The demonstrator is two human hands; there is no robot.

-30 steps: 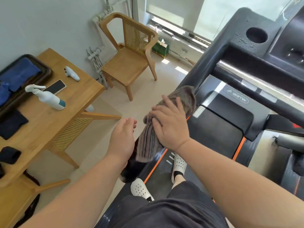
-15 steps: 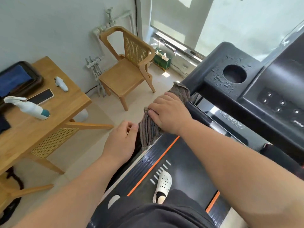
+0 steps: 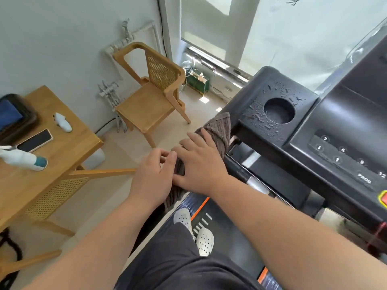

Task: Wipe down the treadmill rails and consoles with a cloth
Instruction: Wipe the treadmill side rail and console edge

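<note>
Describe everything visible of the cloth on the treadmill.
The cloth is grey-brown, ribbed, soft-looking fabric. It drapes over and hides the side rail just below the wet console corner, its lower end hanging towards the deck. The right hand presses flat on top; the left hand's curled fingers touch its near edge.

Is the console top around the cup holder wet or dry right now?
Wet. Droplets bead on the black console top around the cup holder; the cloth, under the right hand, lies just left of it.

Ribbed cloth [image 3: 217, 130]; wet black plastic console [image 3: 272, 122].
</note>
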